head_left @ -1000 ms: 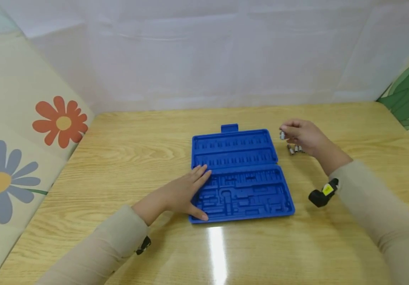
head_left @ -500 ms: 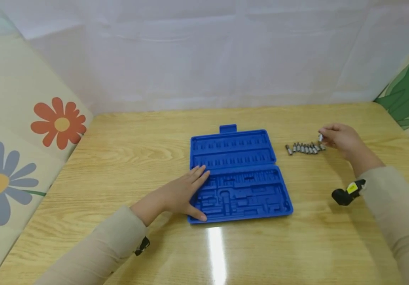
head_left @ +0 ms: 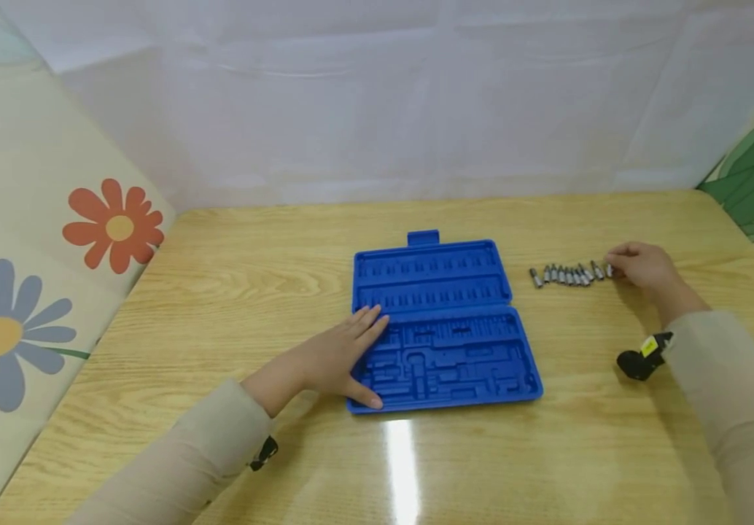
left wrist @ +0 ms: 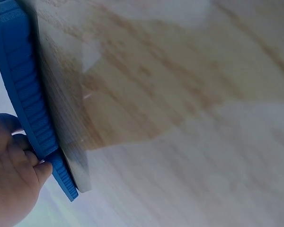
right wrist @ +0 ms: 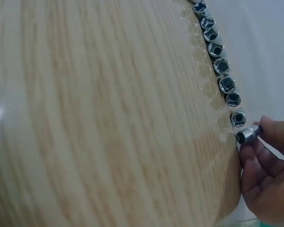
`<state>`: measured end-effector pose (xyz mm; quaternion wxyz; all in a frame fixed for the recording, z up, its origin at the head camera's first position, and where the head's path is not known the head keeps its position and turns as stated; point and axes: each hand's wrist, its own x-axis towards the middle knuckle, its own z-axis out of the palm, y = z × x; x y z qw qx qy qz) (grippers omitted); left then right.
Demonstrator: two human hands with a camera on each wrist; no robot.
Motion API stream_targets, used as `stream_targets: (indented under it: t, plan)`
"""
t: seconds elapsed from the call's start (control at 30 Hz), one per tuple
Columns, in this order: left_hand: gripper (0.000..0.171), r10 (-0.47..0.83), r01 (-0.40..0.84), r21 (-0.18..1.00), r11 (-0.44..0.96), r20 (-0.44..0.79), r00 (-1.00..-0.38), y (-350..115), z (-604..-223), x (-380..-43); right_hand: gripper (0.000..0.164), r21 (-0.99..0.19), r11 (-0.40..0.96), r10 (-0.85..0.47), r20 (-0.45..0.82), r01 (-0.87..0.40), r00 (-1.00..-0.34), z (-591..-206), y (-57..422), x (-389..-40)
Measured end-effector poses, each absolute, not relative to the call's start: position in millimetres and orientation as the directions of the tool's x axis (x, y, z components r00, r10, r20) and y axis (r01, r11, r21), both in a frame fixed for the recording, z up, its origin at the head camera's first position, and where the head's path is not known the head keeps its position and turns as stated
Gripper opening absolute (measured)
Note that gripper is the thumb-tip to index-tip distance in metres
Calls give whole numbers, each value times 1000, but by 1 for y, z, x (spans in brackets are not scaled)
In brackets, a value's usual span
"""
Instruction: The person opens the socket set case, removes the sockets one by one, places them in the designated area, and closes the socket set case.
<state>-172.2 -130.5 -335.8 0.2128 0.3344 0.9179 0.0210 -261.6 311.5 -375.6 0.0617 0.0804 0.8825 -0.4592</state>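
My right hand (head_left: 644,267) pinches a small metal socket bit (right wrist: 248,135) between thumb and fingers, low over the table at the right end of a row. The other socket bits (head_left: 570,276) lie side by side to its left, their round drive ends facing me in the right wrist view. My left hand (head_left: 336,357) rests on the left edge of an open blue tool case (head_left: 445,402), fingers spread over its lower half and thumb at the front corner. In the left wrist view that hand (left wrist: 12,172) sits against the case's ribbed side.
The case lies flat with its moulded slots facing up and its latch tab (head_left: 423,237) at the back. The wood-grain table (head_left: 252,277) ends at a white cloth (head_left: 377,102) behind. Flower-printed panels (head_left: 114,227) stand at the left.
My right hand has moved right, away from the case, and then down to the table at the row's right end with the socket bit. My left hand stays on the case.
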Motion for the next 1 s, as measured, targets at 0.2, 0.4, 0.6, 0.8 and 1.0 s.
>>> stream_targets:
  t: [0.2, 0.4, 0.6, 0.8, 1.0]
  plan:
    - [111, 624, 603, 186, 775, -377, -685, -130, -336, -172, 32, -742, 644, 88, -167, 184, -982, -379, 312, -264]
    - [111, 626, 602, 193, 774, -375, -684, -129, -335, -173, 28, -699, 693, 110, -140, 177, -984, -382, 310, -265]
    - [111, 623, 600, 193, 777, -378, -685, -129, -335, -173, 30, -705, 682, 132, -147, 197, -980, -383, 308, -266]
    - [111, 630, 606, 195, 771, -372, -682, -129, -336, -173, 32, -764, 610, 144, -156, 212, -977, -383, 310, -266]
    - [112, 638, 614, 195, 765, -364, -679, -130, -337, -173, 36, -851, 469, 140, -192, 235, -971, -382, 312, -262]
